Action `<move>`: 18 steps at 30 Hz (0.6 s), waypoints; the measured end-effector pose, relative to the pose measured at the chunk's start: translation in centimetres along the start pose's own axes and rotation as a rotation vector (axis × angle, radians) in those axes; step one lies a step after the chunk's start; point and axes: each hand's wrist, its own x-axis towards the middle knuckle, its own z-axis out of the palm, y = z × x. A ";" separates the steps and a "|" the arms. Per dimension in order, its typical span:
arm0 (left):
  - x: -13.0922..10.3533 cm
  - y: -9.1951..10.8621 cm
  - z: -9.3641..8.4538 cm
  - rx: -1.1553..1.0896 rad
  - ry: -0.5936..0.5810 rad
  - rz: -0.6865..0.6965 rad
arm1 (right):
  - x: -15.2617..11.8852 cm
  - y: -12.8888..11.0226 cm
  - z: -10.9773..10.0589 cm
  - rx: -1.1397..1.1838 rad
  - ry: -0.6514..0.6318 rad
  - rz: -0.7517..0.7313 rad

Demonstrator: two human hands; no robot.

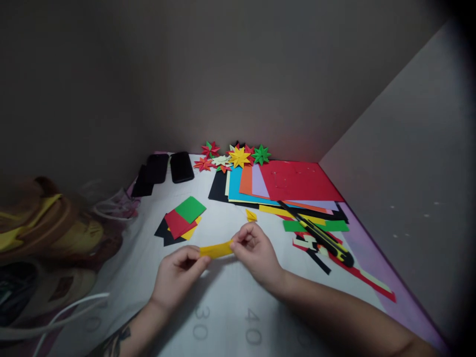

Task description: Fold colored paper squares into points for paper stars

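Observation:
Between my two hands a folded yellow paper strip [216, 249] is stretched level above the white table sheet. My left hand [178, 272] pinches its left end between thumb and fingers. At the other end, my right hand [256, 250] grips it with thumb and fingertips. Just beyond the right hand lies a small folded yellow paper piece [251, 215]. Left of it, beyond my left hand, small paper rectangles rest in an overlapping pile: a green one [192, 209], a red one [178, 223], and yellow and black ones partly hidden beneath.
Folded paper stars [239, 157] stand by the back wall. Coloured sheets [297, 181] are stacked at back right. A yellow-and-black utility knife [323, 238] lies over paper scraps. Two black phones [182, 167] sit back left. A brown bag [70, 233] and white cable [74, 302] are at left.

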 end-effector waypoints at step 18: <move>0.1 -0.1 0.2 -0.205 -0.007 -0.179 | -0.4 -0.5 0.1 -0.054 0.023 -0.030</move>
